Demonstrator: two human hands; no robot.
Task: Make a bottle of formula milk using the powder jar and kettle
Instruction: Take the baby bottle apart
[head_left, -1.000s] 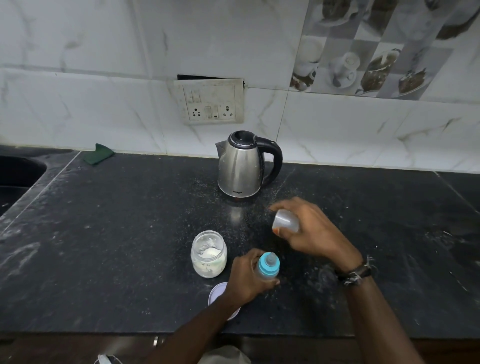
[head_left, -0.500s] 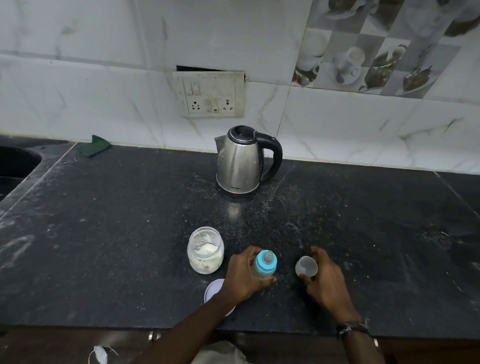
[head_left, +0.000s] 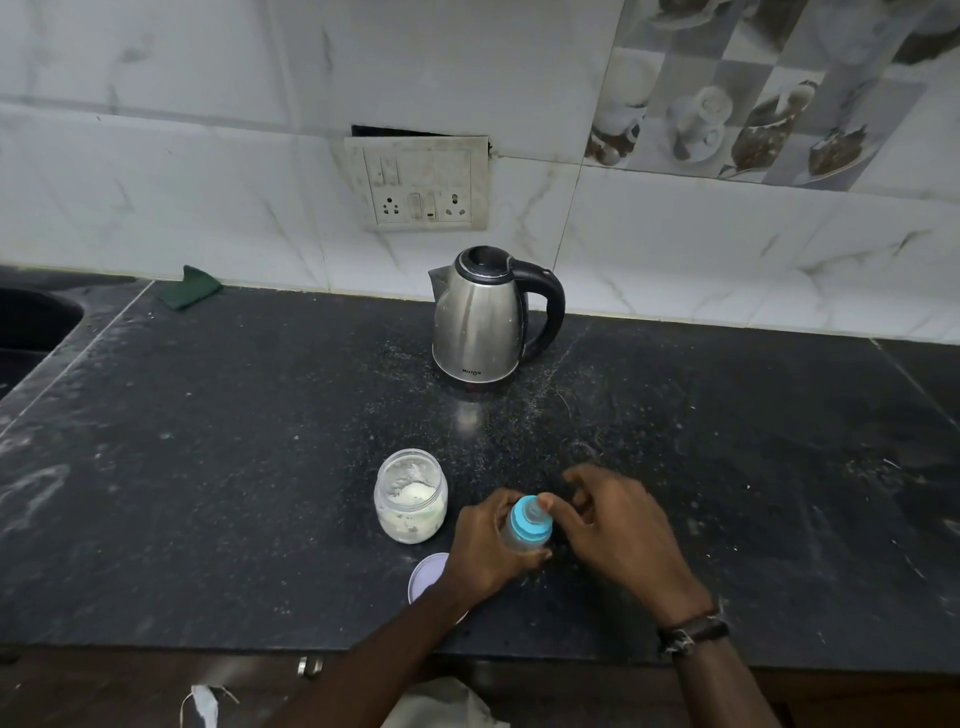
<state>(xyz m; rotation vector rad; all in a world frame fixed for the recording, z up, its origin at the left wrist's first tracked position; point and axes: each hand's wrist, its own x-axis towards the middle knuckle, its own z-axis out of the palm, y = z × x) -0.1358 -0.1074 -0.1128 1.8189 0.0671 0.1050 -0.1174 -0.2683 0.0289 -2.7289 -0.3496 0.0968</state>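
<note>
A small baby bottle (head_left: 527, 526) with a blue collar and clear teat stands near the front of the black counter (head_left: 208, 467). My left hand (head_left: 480, 553) is wrapped around its body. My right hand (head_left: 618, 530) comes in from the right, thumb on the teat and blue collar, fingers curled behind it. Left of the bottle stands the open clear powder jar (head_left: 410, 499) with white powder in it. Its pale lid (head_left: 427, 574) lies flat in front, partly under my left wrist. The steel kettle (head_left: 478, 322) with its black handle stands further back. The clear bottle cap is hidden.
White powder specks are scattered across the counter around the kettle. A sink (head_left: 31, 322) is set into the far left. A green cloth (head_left: 189, 293) lies against the tiled wall, and a socket plate (head_left: 418, 182) sits on the wall above the kettle.
My right hand lowered the clear cap to the counter right of the bottle, then moved left onto the bottle's blue top. The cap is out of sight now. My left hand kept hold of the bottle.
</note>
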